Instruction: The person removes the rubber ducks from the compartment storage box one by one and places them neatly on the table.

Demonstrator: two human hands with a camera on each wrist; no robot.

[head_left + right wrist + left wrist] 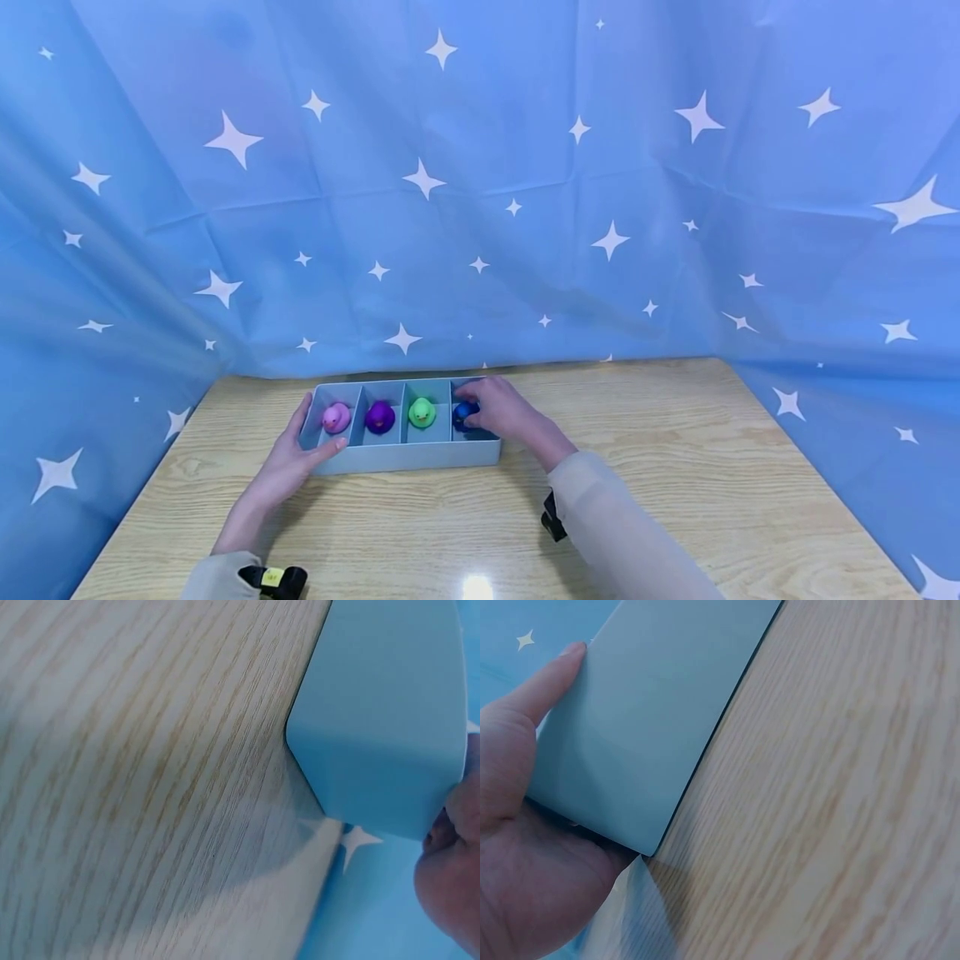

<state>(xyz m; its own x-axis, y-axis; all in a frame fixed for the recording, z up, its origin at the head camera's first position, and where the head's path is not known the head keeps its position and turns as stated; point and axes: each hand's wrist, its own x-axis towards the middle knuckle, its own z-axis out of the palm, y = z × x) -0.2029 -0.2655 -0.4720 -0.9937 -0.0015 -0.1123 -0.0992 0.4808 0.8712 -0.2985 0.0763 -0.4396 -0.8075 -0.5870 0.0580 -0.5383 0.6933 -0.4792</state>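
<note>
A grey-blue divided box (408, 457) stands near the back of the table, its compartments side by side. From left to right they hold a pink rubber duck (336, 417), a purple rubber duck (380, 417), a light green rubber duck (422, 412) and a blue rubber duck (463, 415). My left hand (291, 458) grips the box's left end, thumb over the front rim and fingers along the left side. In the rightmost compartment my right hand (504, 408) pinches the blue duck, hiding part of it. Box walls hide the ducks in both wrist views.
The wood-grain table (660, 450) extends in front of the box and to its right. A blue cloth with white stars (510, 283) hangs right behind the table and along both sides. Black wrist cameras (283, 582) are strapped by both sleeves.
</note>
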